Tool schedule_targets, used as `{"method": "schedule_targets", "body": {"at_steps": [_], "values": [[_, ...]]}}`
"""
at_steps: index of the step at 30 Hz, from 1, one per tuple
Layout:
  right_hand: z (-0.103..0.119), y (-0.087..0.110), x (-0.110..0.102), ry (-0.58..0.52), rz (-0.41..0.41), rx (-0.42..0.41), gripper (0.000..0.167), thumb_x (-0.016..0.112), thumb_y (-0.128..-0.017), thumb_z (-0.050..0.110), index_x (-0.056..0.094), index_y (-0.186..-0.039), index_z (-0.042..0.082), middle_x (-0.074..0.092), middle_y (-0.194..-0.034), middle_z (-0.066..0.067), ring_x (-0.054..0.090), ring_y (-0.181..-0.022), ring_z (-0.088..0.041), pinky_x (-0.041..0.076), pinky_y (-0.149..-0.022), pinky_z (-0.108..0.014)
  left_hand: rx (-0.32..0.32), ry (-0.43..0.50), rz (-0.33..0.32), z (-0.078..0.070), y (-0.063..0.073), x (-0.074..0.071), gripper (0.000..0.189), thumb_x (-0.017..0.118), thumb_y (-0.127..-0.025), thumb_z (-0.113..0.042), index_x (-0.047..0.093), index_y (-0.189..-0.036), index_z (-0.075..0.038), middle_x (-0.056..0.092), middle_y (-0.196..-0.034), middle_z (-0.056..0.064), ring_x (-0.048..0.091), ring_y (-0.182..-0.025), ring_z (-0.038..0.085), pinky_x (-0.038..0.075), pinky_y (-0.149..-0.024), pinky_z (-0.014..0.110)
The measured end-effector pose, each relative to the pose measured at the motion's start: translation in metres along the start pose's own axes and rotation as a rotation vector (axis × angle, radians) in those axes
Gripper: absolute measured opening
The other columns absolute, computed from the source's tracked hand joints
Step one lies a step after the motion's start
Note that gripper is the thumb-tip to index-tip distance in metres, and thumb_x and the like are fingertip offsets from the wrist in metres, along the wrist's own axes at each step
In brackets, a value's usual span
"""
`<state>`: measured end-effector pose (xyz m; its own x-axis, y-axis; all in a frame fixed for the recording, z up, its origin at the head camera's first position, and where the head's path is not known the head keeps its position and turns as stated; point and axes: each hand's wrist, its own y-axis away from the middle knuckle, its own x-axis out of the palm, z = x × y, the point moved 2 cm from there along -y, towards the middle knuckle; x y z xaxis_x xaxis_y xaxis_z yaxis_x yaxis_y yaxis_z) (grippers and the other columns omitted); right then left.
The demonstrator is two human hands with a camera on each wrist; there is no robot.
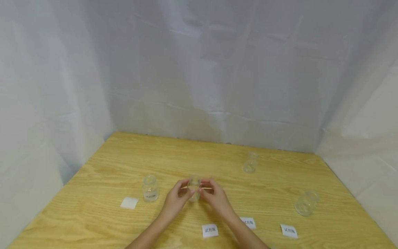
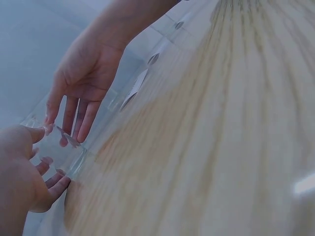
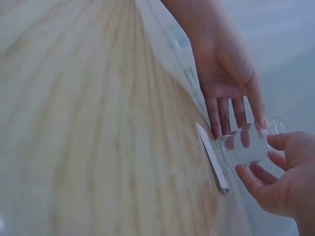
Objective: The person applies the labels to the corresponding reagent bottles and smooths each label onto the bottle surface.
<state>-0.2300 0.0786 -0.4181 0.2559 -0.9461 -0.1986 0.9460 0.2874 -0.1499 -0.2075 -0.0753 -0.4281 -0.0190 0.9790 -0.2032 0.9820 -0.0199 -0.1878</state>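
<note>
A small clear glass bottle (image 1: 194,195) stands upright at mid-table, held between both hands. My left hand (image 1: 174,201) grips its left side, with the thumb at the front and the fingers round the back. From the other side my right hand (image 1: 218,200) holds it in the same way. In the left wrist view the clear bottle (image 2: 74,160) has fingertips on both sides, its base at the wood. The right wrist view shows the fingers through the bottle's glass (image 3: 246,150). Any label on this bottle cannot be made out.
Left stands a glass bottle (image 1: 150,189) with a written label low on its front, beside a blank white card (image 1: 129,203). Written cards lie in front (image 1: 210,230), partly behind the right forearm (image 1: 249,223), and farther right (image 1: 289,231). Two more bottles (image 1: 250,163) (image 1: 306,204) stand right.
</note>
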Motion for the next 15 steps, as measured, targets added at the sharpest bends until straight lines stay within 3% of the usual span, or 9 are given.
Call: {"method": "schedule_targets", "body": {"at_steps": [15], "values": [[0.0031,0.0057,0.0058,-0.002,0.005,-0.008,0.032,0.061,-0.089,0.011,0.051,-0.115,-0.004,0.054,-0.114,-0.022,0.056,-0.099,-0.035,0.051,-0.077,-0.034,-0.006,0.007,0.009,-0.0044,0.0081,-0.0055,0.044,0.061,-0.089,-0.024,0.049,-0.125,-0.003,0.049,-0.126,0.020,0.050,-0.108,0.035,0.045,-0.085,0.047]]}}
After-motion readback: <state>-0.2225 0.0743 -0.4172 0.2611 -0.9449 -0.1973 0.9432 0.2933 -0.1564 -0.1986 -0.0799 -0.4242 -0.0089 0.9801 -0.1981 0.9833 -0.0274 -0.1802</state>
